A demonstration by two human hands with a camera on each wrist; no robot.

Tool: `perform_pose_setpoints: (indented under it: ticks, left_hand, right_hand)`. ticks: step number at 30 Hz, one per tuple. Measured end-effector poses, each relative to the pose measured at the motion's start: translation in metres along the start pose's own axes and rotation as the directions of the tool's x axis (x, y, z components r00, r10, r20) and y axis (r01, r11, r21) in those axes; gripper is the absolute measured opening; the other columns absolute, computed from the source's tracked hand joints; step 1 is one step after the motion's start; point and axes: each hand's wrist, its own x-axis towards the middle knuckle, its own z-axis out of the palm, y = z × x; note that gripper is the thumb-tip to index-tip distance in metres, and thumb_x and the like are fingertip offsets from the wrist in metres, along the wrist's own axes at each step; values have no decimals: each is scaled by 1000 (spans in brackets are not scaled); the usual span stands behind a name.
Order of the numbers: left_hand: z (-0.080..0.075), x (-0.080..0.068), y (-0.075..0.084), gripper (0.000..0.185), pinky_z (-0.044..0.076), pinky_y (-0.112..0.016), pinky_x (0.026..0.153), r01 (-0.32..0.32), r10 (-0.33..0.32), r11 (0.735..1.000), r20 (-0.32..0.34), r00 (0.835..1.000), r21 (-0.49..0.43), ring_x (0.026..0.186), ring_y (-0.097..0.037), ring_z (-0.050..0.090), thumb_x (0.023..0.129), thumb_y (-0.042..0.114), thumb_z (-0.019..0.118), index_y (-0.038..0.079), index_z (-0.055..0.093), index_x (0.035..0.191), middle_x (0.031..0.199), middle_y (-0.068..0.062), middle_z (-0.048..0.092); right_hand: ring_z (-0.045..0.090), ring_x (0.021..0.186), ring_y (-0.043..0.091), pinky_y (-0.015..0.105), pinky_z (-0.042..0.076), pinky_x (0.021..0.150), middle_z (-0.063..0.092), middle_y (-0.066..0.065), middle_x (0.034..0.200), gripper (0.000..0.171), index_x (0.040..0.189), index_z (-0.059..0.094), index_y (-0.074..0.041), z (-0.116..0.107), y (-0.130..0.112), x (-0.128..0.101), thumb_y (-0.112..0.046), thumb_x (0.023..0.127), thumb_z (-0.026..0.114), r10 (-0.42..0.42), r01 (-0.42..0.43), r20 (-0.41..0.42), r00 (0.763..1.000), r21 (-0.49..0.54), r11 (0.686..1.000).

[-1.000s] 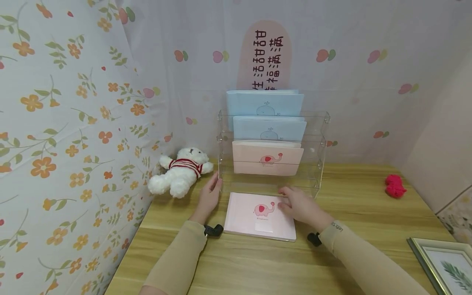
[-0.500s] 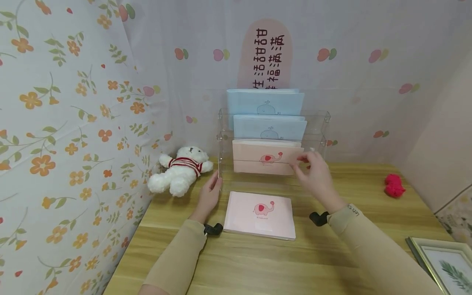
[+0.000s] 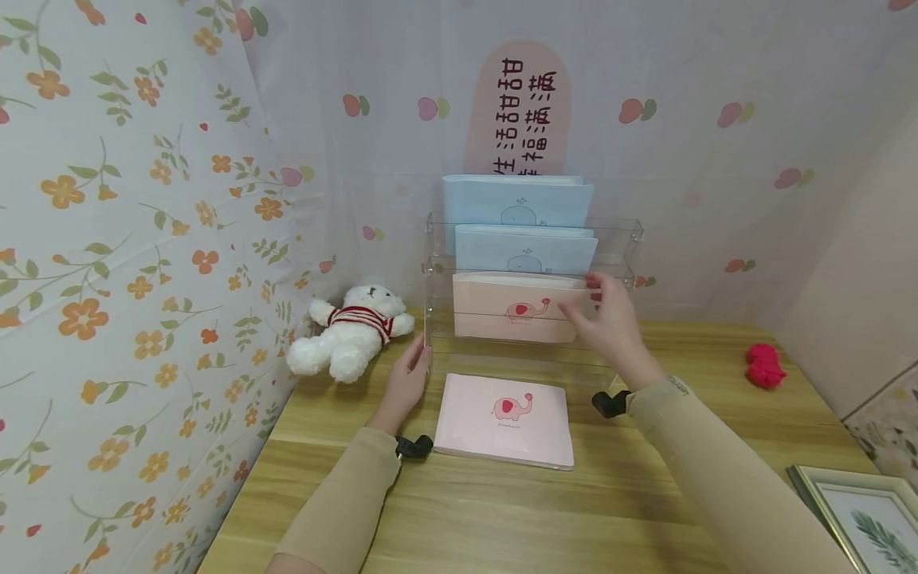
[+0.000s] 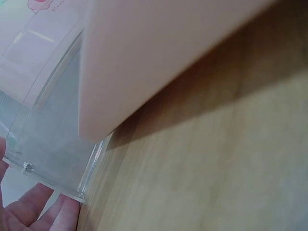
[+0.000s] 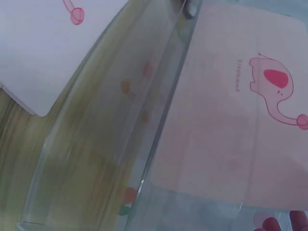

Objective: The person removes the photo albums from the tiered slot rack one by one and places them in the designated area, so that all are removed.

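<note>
In the head view a clear acrylic rack point(image 3: 618, 247) stands against the back wall. Its tiers hold a pink elephant notebook point(image 3: 476, 307) and two blue whale notebooks, the nearer blue notebook point(image 3: 484, 249) just behind the pink one. My left hand point(image 3: 407, 381) grips the rack's left side panel; its fingers point(image 4: 31, 204) show behind the clear plastic in the left wrist view. At the right edge of the racked pink notebook is my right hand point(image 3: 610, 319), thumb and fingers spread around its corner. Another pink elephant notebook point(image 3: 466, 422) lies flat on the table before the rack.
A white teddy bear point(image 3: 344, 343) in a striped top lies left of the rack, beside a flowered curtain point(image 3: 143, 263). On the right are a small red object point(image 3: 764, 365) and a framed leaf picture point(image 3: 806, 486). The table point(image 3: 495, 518) is wood-grained.
My right hand has left the pink notebook on the table and risen to the right edge of the pink notebook in the rack. The left hand stays at the rack's side.
</note>
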Motion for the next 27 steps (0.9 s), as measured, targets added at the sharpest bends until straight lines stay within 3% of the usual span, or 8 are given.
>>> perform_pose_setpoints:
  ticks: [10,15,22,27]
  left_hand:
    - [0,-1,1,55,44,-56,130,-1,1,1000,5,1000,-8,152,-40,56,117,35,57,16,49,167,165,-19,56]
    - [0,-1,-1,55,45,-55,130,2,-2,1000,1,1000,-16,151,-39,57,116,34,58,15,49,167,164,-20,57]
    - [1,-2,-1,54,45,-56,129,4,-4,1000,0,1000,-25,150,-40,58,117,32,57,15,49,167,163,-20,58]
    - [1,-2,0,54,46,-56,128,-6,7,1000,6,1000,-27,150,-40,58,117,31,57,13,49,167,163,-20,58]
  right_hand:
    - [45,153,46,67,35,131,51,25,163,74,159,46,0,8,-9,16,-35,103,79,-16,17,38,999,-22,1000]
    - [48,152,45,66,36,131,56,24,159,66,155,52,-1,11,-10,19,-31,103,80,-22,22,39,999,2,1000]
    - [54,148,44,63,38,131,62,22,154,57,148,59,-5,13,-10,24,-25,100,83,40,-45,49,998,93,995]
    - [52,149,44,68,36,130,62,20,156,51,146,63,-10,16,-9,26,-26,101,82,91,-96,64,994,87,992]
